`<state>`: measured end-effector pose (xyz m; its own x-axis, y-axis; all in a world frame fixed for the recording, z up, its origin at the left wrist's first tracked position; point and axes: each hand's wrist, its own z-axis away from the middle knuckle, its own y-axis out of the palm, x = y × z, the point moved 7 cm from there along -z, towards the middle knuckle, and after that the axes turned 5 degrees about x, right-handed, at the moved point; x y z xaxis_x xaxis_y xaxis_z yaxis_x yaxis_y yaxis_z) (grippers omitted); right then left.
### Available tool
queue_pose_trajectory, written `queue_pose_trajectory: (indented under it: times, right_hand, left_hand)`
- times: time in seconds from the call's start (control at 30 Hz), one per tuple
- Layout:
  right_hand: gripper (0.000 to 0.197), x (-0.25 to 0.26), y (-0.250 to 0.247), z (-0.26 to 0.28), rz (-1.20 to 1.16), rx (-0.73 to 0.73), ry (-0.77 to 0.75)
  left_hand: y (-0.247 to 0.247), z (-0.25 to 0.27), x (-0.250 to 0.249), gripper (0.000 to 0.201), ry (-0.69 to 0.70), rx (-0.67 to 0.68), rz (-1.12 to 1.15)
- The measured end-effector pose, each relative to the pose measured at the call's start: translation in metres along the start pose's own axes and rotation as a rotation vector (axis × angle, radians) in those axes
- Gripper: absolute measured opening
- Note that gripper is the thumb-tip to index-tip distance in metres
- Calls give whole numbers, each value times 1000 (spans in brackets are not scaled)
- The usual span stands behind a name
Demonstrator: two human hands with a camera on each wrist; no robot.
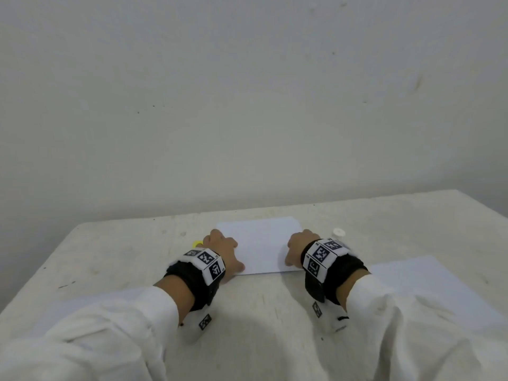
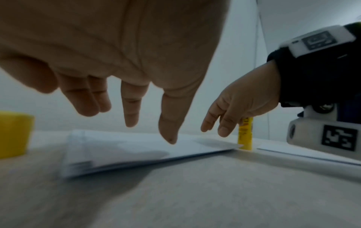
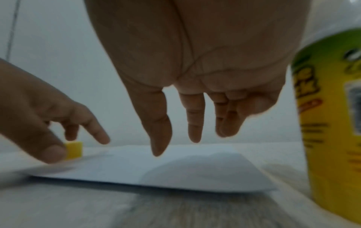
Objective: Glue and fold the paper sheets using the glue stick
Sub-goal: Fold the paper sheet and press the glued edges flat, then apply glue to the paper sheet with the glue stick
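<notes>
While both hands hover low over the table (image 1: pixel 115 243), a folded white paper sheet (image 1: pixel 261 243) lies flat between them, its near edge running from one thumb to the other. The left hand (image 1: pixel 221 247) sits at the sheet's left side with fingers straight and spread, pointing down toward the paper; in the left wrist view its fingertips (image 2: pixel 168 135) hang just above or barely on the sheet, and contact cannot be told for sure. The right hand (image 1: pixel 298 247) mirrors it at the sheet's right side, fingers loose and extended downward, holding nothing.

Just beyond the right hand stands the glue stick (image 1: pixel 338 232), upright on the table with its white top showing in the head view and its yellow and green label filling the right edge of the right wrist view. Just outside the left hand, beside its little finger, a small yellow cap (image 1: pixel 197 244) rests on the table.

Another white sheet (image 1: pixel 428 279) lies flat on the table under and outside the right forearm, and more white paper (image 1: pixel 90 303) shows beneath the left sleeve (image 1: pixel 110 339). Both wrists carry black bands with square-patterned markers.
</notes>
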<state>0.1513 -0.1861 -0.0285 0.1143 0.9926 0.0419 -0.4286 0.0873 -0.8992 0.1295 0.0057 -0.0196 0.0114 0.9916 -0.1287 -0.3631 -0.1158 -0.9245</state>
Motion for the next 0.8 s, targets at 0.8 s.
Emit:
queue_pose_trajectory:
  times: [0.8]
  right_hand:
    - [81, -297, 46, 90, 35, 133, 246]
  left_hand:
    - [90, 39, -265, 112, 198, 92, -288]
